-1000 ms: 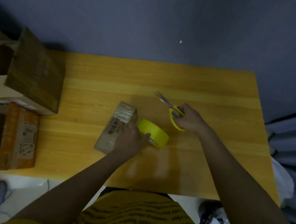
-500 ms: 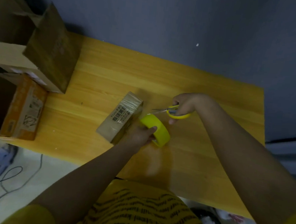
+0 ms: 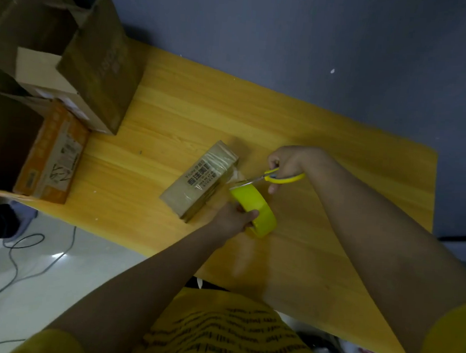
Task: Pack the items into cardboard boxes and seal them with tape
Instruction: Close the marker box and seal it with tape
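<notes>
A small brown cardboard box (image 3: 200, 181) with a black printed label and clear tape across its top lies in the middle of the wooden table (image 3: 326, 133). My left hand (image 3: 236, 218) grips a yellow tape roll (image 3: 254, 209) just right of the box. A short strip of clear tape runs from the roll to the box's far right corner. My right hand (image 3: 289, 162) holds yellow-handled scissors (image 3: 273, 177), their blades pointing left and meeting that strip between roll and box.
Large brown open cardboard boxes (image 3: 96, 62) stand at the table's left end, with an orange printed box (image 3: 52, 154) in front of them. A cable (image 3: 27, 255) trails on the pale floor at the lower left. A dark wall rises behind the table.
My right hand swung the scissors from pointing away to pointing left and brought the blades onto the tape strip. The tape roll pulled slightly away from the box. My view tilted.
</notes>
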The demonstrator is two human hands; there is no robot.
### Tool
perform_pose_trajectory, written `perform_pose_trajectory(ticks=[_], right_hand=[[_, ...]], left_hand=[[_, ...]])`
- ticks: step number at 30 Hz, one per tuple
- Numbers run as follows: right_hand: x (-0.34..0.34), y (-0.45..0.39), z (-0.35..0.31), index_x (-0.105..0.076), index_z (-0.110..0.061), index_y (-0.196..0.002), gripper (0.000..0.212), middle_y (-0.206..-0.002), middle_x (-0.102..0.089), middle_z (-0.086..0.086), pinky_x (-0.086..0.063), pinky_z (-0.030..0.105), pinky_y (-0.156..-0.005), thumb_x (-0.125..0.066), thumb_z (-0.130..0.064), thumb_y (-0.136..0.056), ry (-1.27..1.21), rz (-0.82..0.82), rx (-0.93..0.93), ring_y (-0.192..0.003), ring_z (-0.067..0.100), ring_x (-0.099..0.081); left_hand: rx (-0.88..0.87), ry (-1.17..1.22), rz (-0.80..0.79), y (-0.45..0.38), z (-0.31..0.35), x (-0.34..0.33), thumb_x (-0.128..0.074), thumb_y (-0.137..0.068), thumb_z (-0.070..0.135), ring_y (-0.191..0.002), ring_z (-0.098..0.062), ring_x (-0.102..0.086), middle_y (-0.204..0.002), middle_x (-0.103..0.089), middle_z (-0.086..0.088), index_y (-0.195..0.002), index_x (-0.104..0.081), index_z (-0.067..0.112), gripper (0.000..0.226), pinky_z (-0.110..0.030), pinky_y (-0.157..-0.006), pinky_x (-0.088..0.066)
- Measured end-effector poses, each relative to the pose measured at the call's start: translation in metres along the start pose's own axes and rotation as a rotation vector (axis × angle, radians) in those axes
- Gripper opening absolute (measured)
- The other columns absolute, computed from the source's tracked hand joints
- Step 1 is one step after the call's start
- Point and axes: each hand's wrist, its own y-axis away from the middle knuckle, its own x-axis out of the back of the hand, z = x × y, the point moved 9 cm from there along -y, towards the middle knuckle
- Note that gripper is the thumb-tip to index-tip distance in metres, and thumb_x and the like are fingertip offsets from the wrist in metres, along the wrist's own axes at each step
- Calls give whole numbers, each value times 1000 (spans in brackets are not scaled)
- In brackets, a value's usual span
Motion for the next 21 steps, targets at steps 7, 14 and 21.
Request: perform_pose_trajectory(ticks=[7,14,21], right_hand=[[15,-7,0,-42,-19,-66,41,-68,-44,-5,-30,29,-54,-76,-39,-76,168,200,66,-74,21,-45],[12,-9,-3,-41,-19,-66,43,-68,-44,-3,-33,29,-58,-76,-43,-75,191,199,76,-73,24,-46],[1,1,4,-43,-21,-78,53,-78,-46,-3,-32,30,-60,-77,-60,-67,117,39,-21,-81,21,-47]], left_hand=[[11,-24,-17,-2,-4,4,-55,-97,18,-76,-5,-59,-95,-60,-5,-112,-58,2,23,-13,-58,-47],[14,-48,-34,1,-2,6,-55,-97,19,-87,-17,-61,-104,-60,-13,-104,-58,5,16,-24,-67,-44],[7,-139,-41,0,-9,9,-57,-96,20,-76,-12,-60,-90,-62,-4,-104,-59,7,15,-20,-63,-45]])
